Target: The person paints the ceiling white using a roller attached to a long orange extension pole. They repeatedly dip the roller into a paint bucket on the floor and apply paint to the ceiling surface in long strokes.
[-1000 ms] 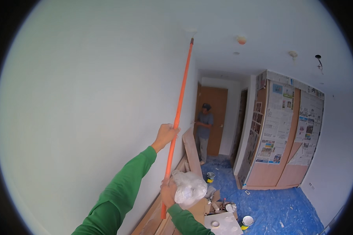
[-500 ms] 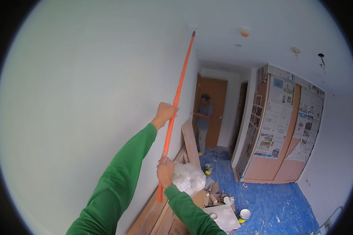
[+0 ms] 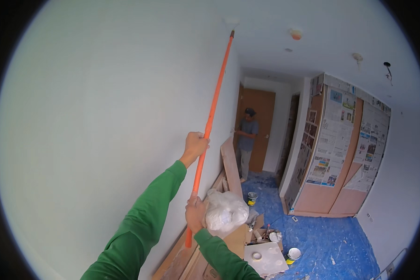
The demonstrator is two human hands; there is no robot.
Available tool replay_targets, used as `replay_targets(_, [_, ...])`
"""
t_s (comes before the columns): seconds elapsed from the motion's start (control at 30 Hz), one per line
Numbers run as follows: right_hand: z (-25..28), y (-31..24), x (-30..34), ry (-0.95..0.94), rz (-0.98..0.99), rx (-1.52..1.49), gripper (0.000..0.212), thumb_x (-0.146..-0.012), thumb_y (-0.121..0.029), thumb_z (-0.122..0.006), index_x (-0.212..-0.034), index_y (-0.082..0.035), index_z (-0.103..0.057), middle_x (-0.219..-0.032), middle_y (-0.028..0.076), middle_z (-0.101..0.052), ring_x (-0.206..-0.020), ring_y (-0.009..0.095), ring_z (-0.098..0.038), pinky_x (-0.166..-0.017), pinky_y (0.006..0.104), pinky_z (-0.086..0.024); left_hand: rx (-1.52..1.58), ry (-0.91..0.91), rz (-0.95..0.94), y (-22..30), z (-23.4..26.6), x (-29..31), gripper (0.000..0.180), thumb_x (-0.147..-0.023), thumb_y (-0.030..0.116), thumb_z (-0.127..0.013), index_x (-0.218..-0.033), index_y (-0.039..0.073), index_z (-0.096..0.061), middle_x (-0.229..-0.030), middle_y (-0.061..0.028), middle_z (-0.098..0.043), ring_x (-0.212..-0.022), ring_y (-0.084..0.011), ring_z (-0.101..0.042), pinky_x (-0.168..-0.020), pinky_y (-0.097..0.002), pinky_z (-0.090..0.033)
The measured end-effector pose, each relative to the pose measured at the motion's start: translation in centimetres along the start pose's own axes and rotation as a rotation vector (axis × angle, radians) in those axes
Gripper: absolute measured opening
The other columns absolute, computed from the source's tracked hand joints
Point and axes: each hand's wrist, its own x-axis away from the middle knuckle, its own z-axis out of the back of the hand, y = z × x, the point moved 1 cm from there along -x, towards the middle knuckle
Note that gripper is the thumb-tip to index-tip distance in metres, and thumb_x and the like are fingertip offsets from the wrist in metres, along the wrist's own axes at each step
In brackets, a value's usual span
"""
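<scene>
A long orange extension pole [image 3: 213,107] slants up along the white wall. Its dark tip meets a pale roller-like head [image 3: 230,23] close to where the wall joins the ceiling; that head is faint against the white. My left hand [image 3: 195,145] is wrapped round the pole at about mid-length. Lower down, my right hand [image 3: 195,215] grips it near its bottom end, which sticks out below the fist. Both forearms wear green sleeves. Beside my right hand, a white plastic bag [image 3: 226,213] lies on wooden boards along the wall.
A person [image 3: 247,140] stands near the brown door [image 3: 262,130]. Newspaper covers much of the wardrobe [image 3: 335,130]. Paint cans [image 3: 293,255] and a pale board with a tape roll [image 3: 256,256] rest over the blue floor sheet [image 3: 322,242]. Loose wires [image 3: 388,72] hang from the ceiling.
Both hands sit slightly lower in view, while the pole's tip appears a little higher and farther right. The room has shifted slightly rightward in view. Both hands keep their grip.
</scene>
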Motion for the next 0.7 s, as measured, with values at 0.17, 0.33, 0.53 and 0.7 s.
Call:
replay_targets(0.17, [-0.9,-0.1,-3.9,-0.004,0.040,-0.016,0.059,-0.103,-0.050,-0.041,-0.077,0.001,-0.056,-0.054,0.001,-0.046,-0.045,0.011,-0.045,-0.042,0.0286,-0.036,-0.052,-0.033,-0.089,-1.6,-0.3,-4.9,0.014,-0.077,0.002,-0.061,-0.073,-0.010,-0.064,-0.062,-0.0149,-0.062,-0.055,-0.0226,-0.066,-0.055,-0.0356,-0.052])
replay_targets(0.33, [-1.4,-1.6,-6.6,0.017,0.051,-0.034,0.059,-0.103,-0.050,-0.042,-0.078,0.001,-0.056,-0.054,0.001,-0.046,-0.043,0.010,-0.044,-0.040,0.0287,-0.034,-0.067,-0.060,-0.072,-0.1,-1.3,-7.1,0.013,-0.077,0.000,-0.060,-0.073,-0.011,-0.063,-0.065,-0.0160,-0.062,-0.059,-0.0238,-0.066,-0.057,-0.0360,-0.053])
replay_targets(0.53, [-1.9,-2.8,-4.8,-0.027,-0.018,0.025,0.060,-0.105,-0.044,-0.038,-0.078,0.005,-0.059,-0.068,0.013,-0.058,-0.063,0.023,-0.055,-0.065,0.0367,-0.047,-0.066,-0.024,-0.010,0.6,0.0,-5.8,0.013,-0.078,0.000,-0.061,-0.078,-0.012,-0.064,-0.070,-0.0173,-0.064,-0.061,-0.0238,-0.067,-0.057,-0.0350,-0.053])
replay_targets(0.7, [-2.5,-1.5,-0.4,-0.032,-0.024,0.007,0.057,-0.104,-0.045,-0.041,-0.080,0.003,-0.057,-0.063,0.006,-0.052,-0.055,0.014,-0.049,-0.054,0.0311,-0.042,-0.016,-0.001,0.029,1.0,2.6,-1.3,0.017,-0.080,0.000,-0.062,-0.090,-0.014,-0.066,-0.074,-0.0154,-0.065,-0.063,-0.0208,-0.067,-0.059,-0.0345,-0.053])
